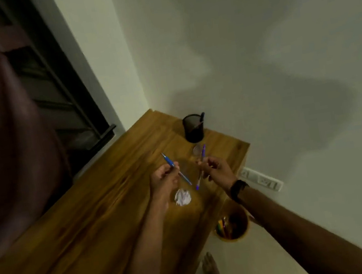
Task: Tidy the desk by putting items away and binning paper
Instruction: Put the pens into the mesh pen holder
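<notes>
Item one: blue pen point(177, 169), held in my left hand point(165, 179) over the wooden table point(89, 222). Its long axis runs on a slant, one end pointing up and away toward the window side, the other end down toward the crumpled paper point(182, 197). My left fingers point(172, 166) curl round the barrel near its middle, so both ends stick out clear of the grip.

Item two: purple pen point(200, 168), held in my right hand point(216, 170). Its axis stands steeper, the upper end pointing toward the black mesh pen holder point(193, 128), the lower end angled down toward the lower end of the blue pen; the two tips lie near one another but apart. My right fingers point(204, 165) pinch the barrel about midway along it.

Item three: crumpled paper, a white ball lying on the table just below my left hand.

Item four: black mesh pen holder, upright at the far corner of the table, with pens inside.

Item five: round bin point(232, 224) on the floor beside the table edge, under my right forearm, with coloured items inside.

Item six: dark watch point(238, 189) on my right wrist.
</notes>
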